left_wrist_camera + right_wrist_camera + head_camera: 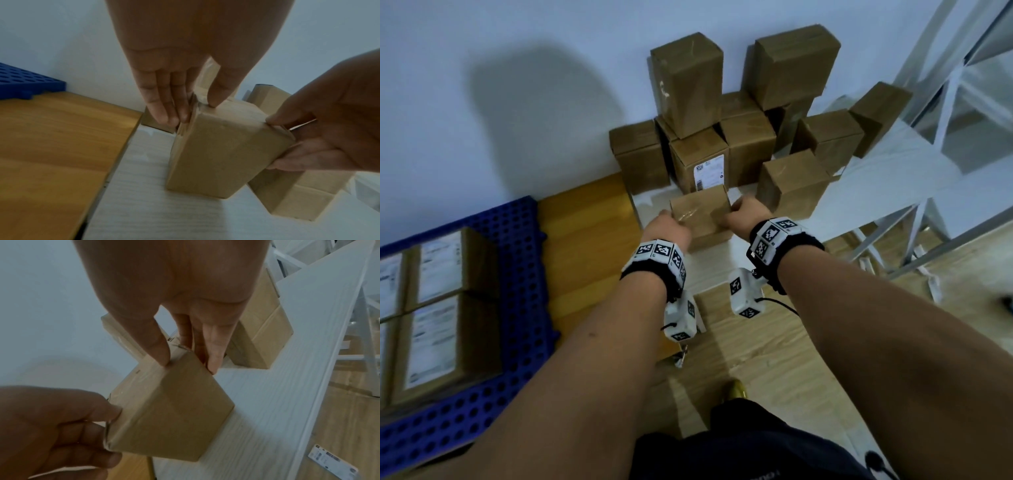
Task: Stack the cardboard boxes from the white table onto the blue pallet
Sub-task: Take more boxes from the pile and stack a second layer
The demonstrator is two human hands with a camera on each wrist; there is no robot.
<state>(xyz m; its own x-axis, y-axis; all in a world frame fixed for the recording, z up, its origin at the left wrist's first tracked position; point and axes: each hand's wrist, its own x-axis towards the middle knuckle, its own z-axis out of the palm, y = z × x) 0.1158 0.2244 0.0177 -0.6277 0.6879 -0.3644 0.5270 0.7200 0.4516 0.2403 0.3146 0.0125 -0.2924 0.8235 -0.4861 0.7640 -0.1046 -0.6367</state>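
Observation:
A small cardboard box (702,216) sits at the left end of the white table (893,178); I cannot tell whether it rests on it or is just lifted. My left hand (193,112) grips its left end, thumb on top and fingers down the side. My right hand (187,363) grips the right end the same way. Behind it, several more cardboard boxes (743,144) are piled against the wall. The blue pallet (524,274) lies low at the left and carries labelled boxes (438,308).
A wooden surface (585,222) lies between the pallet and the table. A white metal frame (962,85) stands at the right. Another box (791,181) stands close to my right hand. A loose label (333,462) lies on the floor.

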